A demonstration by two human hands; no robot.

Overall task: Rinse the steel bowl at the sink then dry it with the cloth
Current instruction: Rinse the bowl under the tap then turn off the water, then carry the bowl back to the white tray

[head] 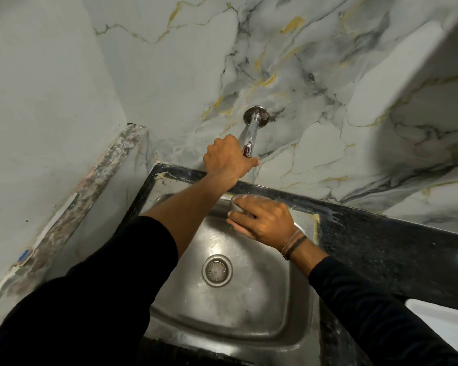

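My left hand (pixel 226 158) is raised to the wall tap (pixel 251 130) and its fingers are closed around the tap's lower end. My right hand (pixel 262 220) grips the small steel bowl (pixel 237 204) over the back of the steel sink (pixel 236 318); only a bit of the bowl's rim shows past my fingers. Whether water is running is unclear. No cloth is in view.
The sink's drain (pixel 217 270) lies in the middle of the basin. A black granite counter (pixel 381 241) runs to the right, with a white object (pixel 444 323) at its right edge. Marble-patterned wall behind, a plain wall and ledge (pixel 95 186) on the left.
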